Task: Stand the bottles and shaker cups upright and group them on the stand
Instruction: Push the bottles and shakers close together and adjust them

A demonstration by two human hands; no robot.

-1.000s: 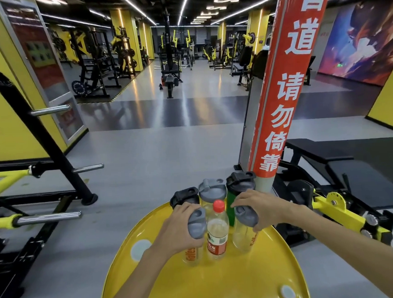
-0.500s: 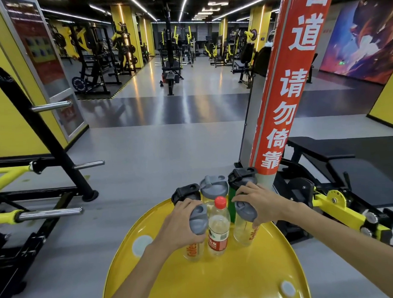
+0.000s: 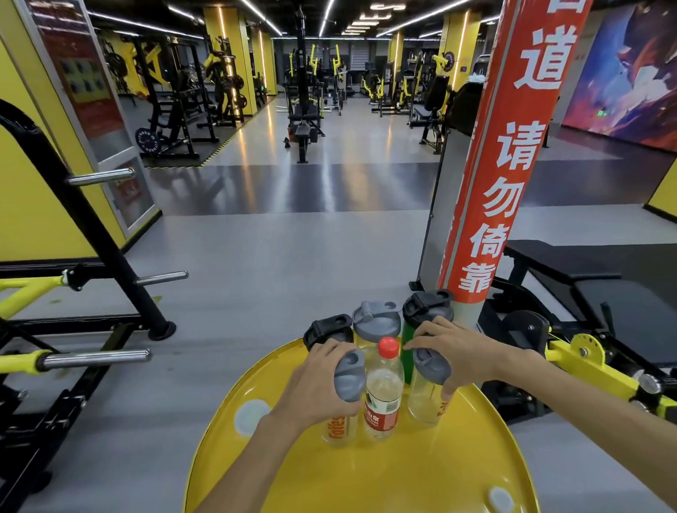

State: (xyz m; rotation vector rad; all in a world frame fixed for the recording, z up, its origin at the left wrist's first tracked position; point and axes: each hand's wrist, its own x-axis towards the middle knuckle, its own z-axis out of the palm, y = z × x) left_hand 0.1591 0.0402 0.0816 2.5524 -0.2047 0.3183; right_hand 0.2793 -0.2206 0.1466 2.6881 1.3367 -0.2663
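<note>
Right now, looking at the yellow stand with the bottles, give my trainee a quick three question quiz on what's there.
1. True or false: the red-capped bottle lies on its side.
2. Which hand grips the clear shaker cup with orange lettering at the front left of the group? A) left hand B) right hand
3. Fill in: the containers stand near the far edge of the yellow ____.

Key: 1 false, it stands upright between the two front cups. 2 A. 3 stand.
</note>
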